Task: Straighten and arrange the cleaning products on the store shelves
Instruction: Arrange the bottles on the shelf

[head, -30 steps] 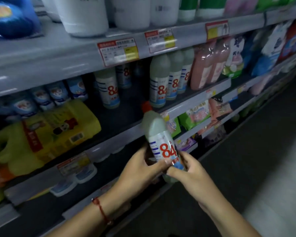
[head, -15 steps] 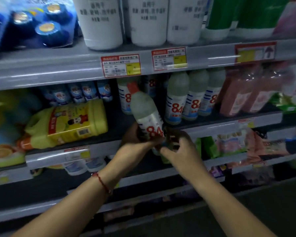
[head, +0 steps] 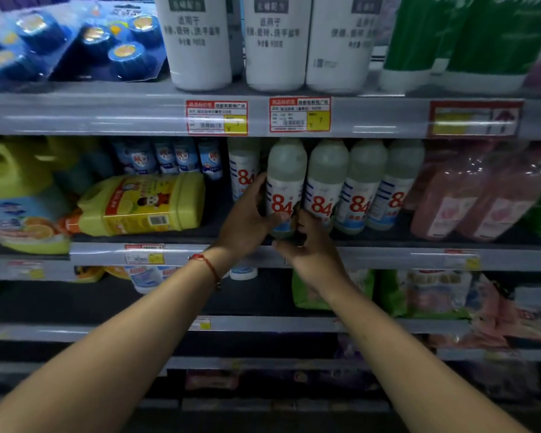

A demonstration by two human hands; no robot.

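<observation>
1. Head view: left hand [head: 247,218] wrapped round the left side of an upright 84 bottle [head: 285,185], thumb across the label front, fingers curled behind.
2. Right hand [head: 310,245] at the bottle's base, fingers curled up against its lower right side, pinching the bottom edge.
3. 84 bottle standing at the front of the middle shelf [head: 388,256], leftmost of a front row, touching the next 84 bottle [head: 325,189] to its right; two more matching bottles [head: 361,189] further right in the same line, all labels facing out.
4. Another 84 bottle [head: 242,170] set further back, just left of the held one, partly hidden by the left hand.
5. Red string bracelet [head: 205,264] on the left wrist.
6. Yellow jug [head: 144,204] lying on its side on the same shelf, orange cap pointing left, well left of the hands.
7. Small blue-labelled bottles [head: 169,156] lined up behind the jug.
8. Pink refill pouches [head: 469,195] right of the 84 row.
9. Upper shelf: three large white bottles [head: 274,42], blue blister packs [head: 75,42] to the left, green containers [head: 450,39] to the right.
10. Red-and-yellow price tags [head: 216,117] on the upper shelf edge.
</observation>
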